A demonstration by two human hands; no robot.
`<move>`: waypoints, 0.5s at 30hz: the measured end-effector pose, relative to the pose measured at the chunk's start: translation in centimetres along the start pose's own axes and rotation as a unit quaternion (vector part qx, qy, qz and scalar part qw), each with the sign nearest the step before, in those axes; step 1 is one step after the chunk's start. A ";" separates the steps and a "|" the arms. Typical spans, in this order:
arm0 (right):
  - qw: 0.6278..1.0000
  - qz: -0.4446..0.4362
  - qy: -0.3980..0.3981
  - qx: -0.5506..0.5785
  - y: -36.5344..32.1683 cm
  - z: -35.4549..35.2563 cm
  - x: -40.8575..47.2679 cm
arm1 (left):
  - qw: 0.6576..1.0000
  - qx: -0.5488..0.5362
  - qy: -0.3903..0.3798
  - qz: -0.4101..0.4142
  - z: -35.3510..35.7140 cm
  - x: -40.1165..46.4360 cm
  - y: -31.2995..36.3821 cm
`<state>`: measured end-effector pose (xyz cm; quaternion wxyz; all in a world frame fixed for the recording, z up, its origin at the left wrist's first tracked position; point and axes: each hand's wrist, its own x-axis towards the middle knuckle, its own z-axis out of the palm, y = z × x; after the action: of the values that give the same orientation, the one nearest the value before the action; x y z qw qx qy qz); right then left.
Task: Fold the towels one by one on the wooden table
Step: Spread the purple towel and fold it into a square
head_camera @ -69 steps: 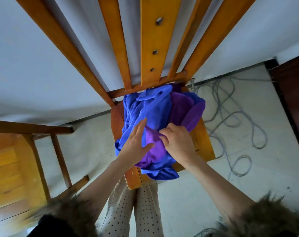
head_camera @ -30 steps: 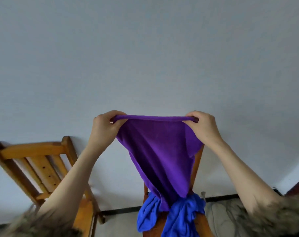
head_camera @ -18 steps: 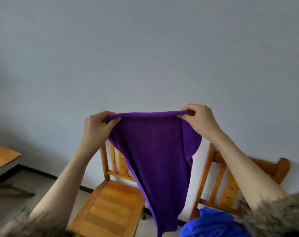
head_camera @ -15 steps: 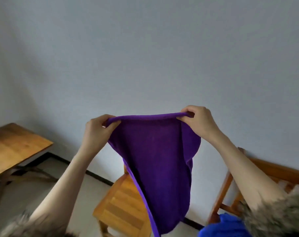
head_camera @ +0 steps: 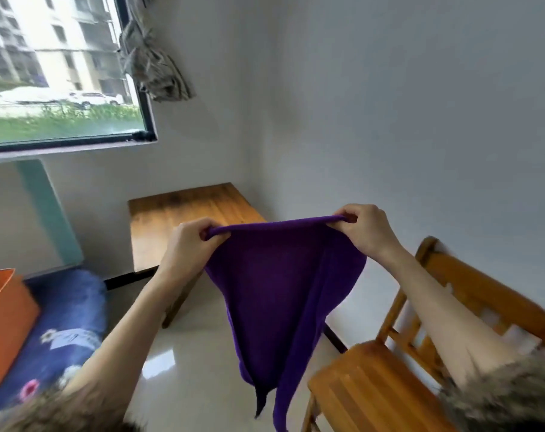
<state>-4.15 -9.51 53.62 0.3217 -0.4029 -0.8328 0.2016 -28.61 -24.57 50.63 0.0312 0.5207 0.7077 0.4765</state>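
I stand in a plain home room: a wooden table [head_camera: 199,213] in the corner, a wooden chair [head_camera: 389,378], a window [head_camera: 62,73] facing apartment blocks.

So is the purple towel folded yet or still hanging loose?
Not folded. The purple towel hangs loose in the air, its top edge pinched by the left hand and right hand, short of the wooden table.

Wooden chair [head_camera: 377,381], lower right. Orange box [head_camera: 6,325] on blue patterned bedding [head_camera: 68,319], lower left. Window [head_camera: 59,67], upper left; bundled curtain [head_camera: 155,67] beside it.
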 end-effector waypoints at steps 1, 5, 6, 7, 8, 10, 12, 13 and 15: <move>1.000 -0.007 -0.006 0.003 -0.5 1.6 1.9 | 1.000 0.005 0.013 -0.004 -0.6 0.8 -1.1; 0.998 -0.039 -0.043 0.028 -1.9 7.7 9.7 | 0.997 0.043 0.056 -0.023 -2.3 5.6 -5.7; 0.997 -0.047 -0.053 0.034 -2.2 9.1 11.6 | 0.996 0.050 0.069 -0.030 -2.7 7.0 -6.8; 0.996 -0.055 -0.064 0.040 -2.5 10.5 13.6 | 0.994 0.056 0.085 -0.039 -3.0 8.6 -8.0; 0.994 -0.064 -0.074 0.046 -2.9 11.8 15.8 | 0.992 0.061 0.101 -0.048 -3.4 10.2 -9.1; 0.992 -0.073 -0.082 0.057 -3.5 13.9 20.2 | 0.988 0.071 0.123 -0.060 -4.1 13.6 -11.1; 0.993 -0.079 -0.070 0.060 -4.3 15.6 24.4 | 0.986 0.072 0.135 -0.062 -4.9 17.0 -12.5; 0.993 -0.081 -0.058 0.060 -4.7 16.4 26.5 | 0.986 0.068 0.140 -0.058 -5.2 18.7 -13.0; 0.995 -0.081 -0.030 0.056 -5.7 18.0 30.2 | 0.984 0.063 0.156 -0.051 -5.8 21.9 -13.9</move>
<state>-33.99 9.89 55.50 0.3341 -0.3089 -0.8594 0.2333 -51.59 -11.52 53.86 -0.0883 0.4040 0.7580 0.5044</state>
